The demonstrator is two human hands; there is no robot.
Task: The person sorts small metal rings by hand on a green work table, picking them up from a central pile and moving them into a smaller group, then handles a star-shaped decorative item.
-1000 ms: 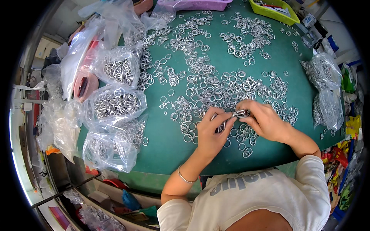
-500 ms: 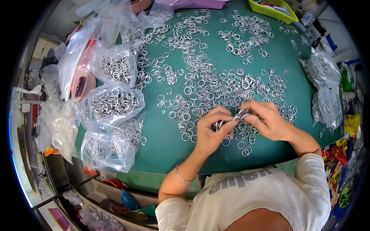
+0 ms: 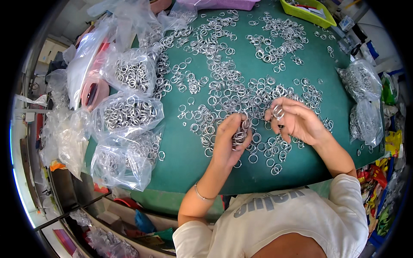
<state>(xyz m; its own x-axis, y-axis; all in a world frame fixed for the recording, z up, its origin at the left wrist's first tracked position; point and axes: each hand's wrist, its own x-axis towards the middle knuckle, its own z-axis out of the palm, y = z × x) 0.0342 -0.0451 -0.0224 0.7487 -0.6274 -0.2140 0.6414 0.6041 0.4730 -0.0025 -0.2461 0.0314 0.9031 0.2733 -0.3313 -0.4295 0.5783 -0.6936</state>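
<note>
Left hand [image 3: 230,139] grips a bunch of metal rings [image 3: 239,134]; right hand [image 3: 297,122] pinches one ring [image 3: 278,112] just right of it, above ring-strewn green table [image 3: 180,167]. Bagged rings [image 3: 127,112] far left.

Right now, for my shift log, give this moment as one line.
left hand: holds stack of rings | right hand: pinches one ring | loose rings on green table | bagged rings at left

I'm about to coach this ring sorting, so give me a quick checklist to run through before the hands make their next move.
1. Left hand grips a bunch of metal rings: ok.
2. Right hand pinches a single ring: ok.
3. Hands apart, not tangled: ok.
4. Loose rings within reach on the green mat: ok.
5. Bags of rings clear of the hands: ok.
6. Single ring's condition: cannot tell.
</note>
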